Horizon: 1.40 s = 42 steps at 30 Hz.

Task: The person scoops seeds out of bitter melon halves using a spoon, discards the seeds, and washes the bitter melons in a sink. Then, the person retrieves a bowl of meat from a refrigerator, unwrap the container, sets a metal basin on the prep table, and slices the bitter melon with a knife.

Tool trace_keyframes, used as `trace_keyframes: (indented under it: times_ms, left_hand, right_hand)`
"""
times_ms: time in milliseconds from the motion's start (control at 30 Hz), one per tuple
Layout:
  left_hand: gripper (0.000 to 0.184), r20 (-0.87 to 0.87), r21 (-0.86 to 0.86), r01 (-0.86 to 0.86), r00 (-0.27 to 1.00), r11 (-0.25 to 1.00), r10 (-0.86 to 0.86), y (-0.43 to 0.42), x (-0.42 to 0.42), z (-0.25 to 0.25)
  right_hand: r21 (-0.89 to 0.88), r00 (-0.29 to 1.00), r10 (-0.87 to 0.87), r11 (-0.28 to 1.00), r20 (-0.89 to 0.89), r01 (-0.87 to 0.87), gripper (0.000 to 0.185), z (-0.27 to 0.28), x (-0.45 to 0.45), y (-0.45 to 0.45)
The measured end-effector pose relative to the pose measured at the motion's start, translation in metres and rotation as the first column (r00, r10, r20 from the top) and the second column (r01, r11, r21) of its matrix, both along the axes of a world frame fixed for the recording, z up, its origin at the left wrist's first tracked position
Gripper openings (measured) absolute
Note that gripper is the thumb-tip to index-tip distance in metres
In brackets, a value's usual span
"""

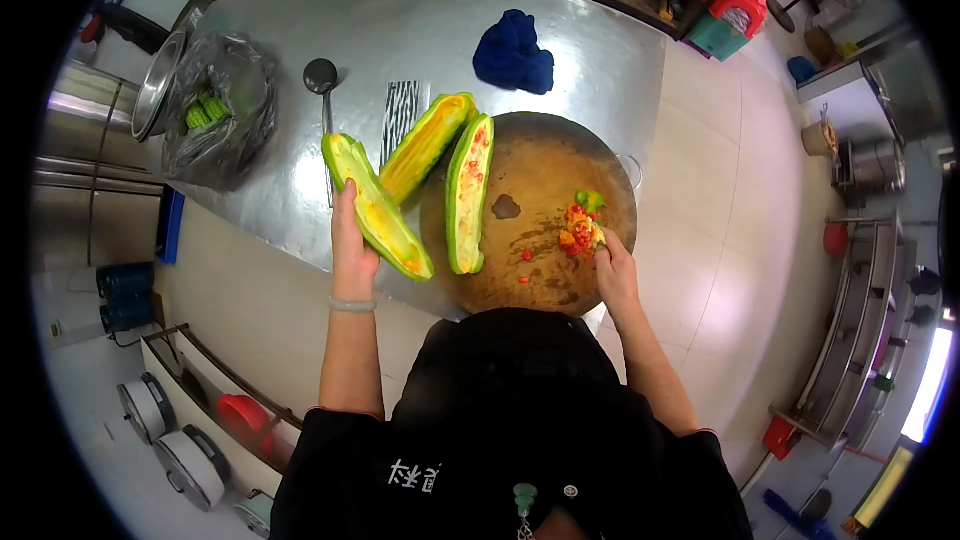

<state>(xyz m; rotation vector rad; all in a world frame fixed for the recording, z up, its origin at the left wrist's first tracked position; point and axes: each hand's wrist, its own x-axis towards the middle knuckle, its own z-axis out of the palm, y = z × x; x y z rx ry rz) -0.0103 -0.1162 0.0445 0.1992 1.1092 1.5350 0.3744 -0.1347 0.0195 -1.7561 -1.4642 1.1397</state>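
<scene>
A hollowed gourd half (378, 208) is gripped by the left hand (352, 248), thumb against its near edge and fingers largely hidden beneath, near 9 o'clock of the chopping board (545, 160), with 12 pointing away from the body. The right hand (618, 270) is bent at 4 o'clock, fingertips at the red pulp (578, 232); whether any is pinched cannot be told. The hollow shell should be found light and fairly stiff, but slick inside and liable to crack if squeezed; it is best supported from below, mid-length, on the rind. The pulp would be soft and slippery. A seeded half (468, 200) is laid at 9 o'clock, another hollow half (425, 150) at 10. Farther out, a blue cloth (513, 52) is seen at 12, a ladle (320, 77) at 10.
</scene>
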Motion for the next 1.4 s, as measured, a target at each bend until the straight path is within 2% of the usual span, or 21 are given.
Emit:
trace_keyframes:
  times_ms: [67, 200, 267, 367, 533, 633, 700, 767, 833, 867, 933, 967, 1033, 1067, 1167, 1200, 1233, 1300, 1333, 1367, 1400]
  left_hand:
    - [0.046, -0.026, -0.01, 0.004, 1.0, 1.0, -0.004, -0.003, 0.0, -0.001]
    - [0.049, -0.082, -0.013, 0.034, 0.996, 0.999, -0.035, -0.005, 0.001, 0.002]
    - [0.049, -0.105, -0.024, 0.015, 0.994, 1.0, -0.018, -0.003, 0.004, 0.006]
    - [0.048, -0.169, -0.011, 0.001, 0.986, 1.0, -0.003, 0.004, 0.005, 0.017]
    - [0.047, -0.292, -0.009, 0.074, 0.954, 0.997, -0.073, 0.036, -0.013, 0.024]
    - [0.055, -0.341, -0.211, 0.32, 0.862, 0.924, -0.376, 0.064, -0.032, 0.025]
    - [0.05, -0.36, -0.209, 0.357, 0.838, 0.91, -0.411, 0.088, -0.043, 0.021]
    - [0.042, -0.505, -0.242, 0.465, 0.689, 0.851, -0.52, 0.117, -0.064, 0.007]
    - [0.04, -0.542, -0.265, 0.447, 0.664, 0.854, -0.516, 0.144, -0.08, -0.006]
    - [0.04, -0.633, -0.35, 0.464, 0.523, 0.814, -0.571, 0.158, -0.091, -0.016]
    - [0.041, -0.728, -0.496, 0.445, 0.254, 0.746, -0.636, 0.176, -0.099, -0.034]
    - [0.041, -0.727, -0.495, 0.457, 0.247, 0.739, -0.641, 0.181, -0.097, -0.043]
    - [0.041, -0.852, -0.491, 0.401, -0.033, 0.773, -0.523, 0.182, -0.086, -0.057]
    - [0.041, -0.847, -0.508, 0.387, -0.063, 0.77, -0.527, 0.183, -0.083, -0.063]
    - [0.04, -0.884, -0.437, 0.339, 0.009, 0.833, -0.468, 0.179, -0.072, -0.07]
    - [0.035, -0.95, -0.299, 0.312, -0.013, 0.902, -0.311, 0.174, -0.068, -0.068]
    - [0.035, -0.948, -0.307, 0.31, -0.018, 0.9, -0.318, 0.168, -0.065, -0.065]
    - [0.03, -0.993, -0.08, 0.274, 0.06, 0.959, -0.1, 0.154, -0.061, -0.052]
    - [0.024, -0.981, -0.071, 0.266, 0.155, 0.961, -0.116, 0.143, -0.059, -0.043]
    - [0.024, -0.981, -0.077, 0.257, 0.151, 0.963, -0.119, 0.13, -0.061, -0.04]
    - [0.021, -0.993, -0.082, 0.23, 0.058, 0.97, -0.098, 0.116, -0.063, -0.037]
  right_hand:
    - [0.083, 0.976, -0.013, 0.997, 0.218, -0.006, 0.026, 0.01, -0.003, 0.0]
    - [-0.008, 0.935, -0.022, 1.0, 0.353, 0.027, 0.026, 0.009, 0.001, 0.006]
    - [-0.072, 0.79, 0.09, 0.996, 0.607, -0.058, 0.031, 0.023, -0.001, 0.01]
    - [-0.1, 0.71, 0.094, 0.994, 0.698, -0.034, 0.033, 0.033, -0.008, 0.018]
    - [0.112, 0.808, 0.062, 0.981, 0.586, -0.157, 0.04, 0.017, -0.005, 0.017]
    - [0.213, 0.878, 0.015, 0.968, 0.478, -0.133, 0.045, 0.032, -0.017, 0.015]
    - [0.27, 0.915, -0.045, 0.96, 0.4, -0.071, 0.044, 0.043, -0.022, 0.017]
    - [0.323, 0.91, -0.007, 0.936, 0.414, -0.14, 0.041, 0.047, -0.025, 0.018]
    - [0.237, 0.917, 0.017, 0.964, 0.399, -0.121, 0.038, 0.038, -0.024, 0.015]
    - [0.142, 0.923, 0.052, 0.983, 0.38, -0.114, 0.036, 0.034, -0.022, 0.013]
    - [0.124, 0.914, 0.034, 0.988, 0.404, -0.091, 0.034, 0.044, -0.029, 0.007]
    - [0.105, 0.906, 0.03, 0.991, 0.422, -0.081, 0.032, 0.048, -0.032, 0.006]
    - [0.147, 0.901, -0.032, 0.988, 0.433, -0.035, 0.029, 0.043, -0.035, 0.003]
    - [0.189, 0.894, -0.08, 0.982, 0.44, -0.005, 0.028, 0.041, -0.036, 0.001]
    - [0.141, 0.901, -0.056, 0.99, 0.43, -0.005, 0.027, 0.037, -0.03, -0.001]
    - [0.134, 0.903, -0.055, 0.991, 0.426, -0.003, 0.027, 0.039, -0.031, -0.001]
    - [0.103, 0.894, -0.054, 0.995, 0.446, 0.009, 0.027, 0.044, -0.033, 0.001]
    - [0.066, 0.887, -0.043, 0.998, 0.46, 0.014, 0.027, 0.042, -0.032, 0.0]
    - [0.055, 0.878, -0.05, 0.998, 0.476, 0.027, 0.026, 0.037, -0.03, -0.001]
    - [0.045, 0.869, -0.055, 0.998, 0.492, 0.038, 0.026, 0.034, -0.029, -0.002]
    - [0.043, 0.872, -0.045, 0.999, 0.488, 0.028, 0.026, 0.036, -0.031, -0.003]
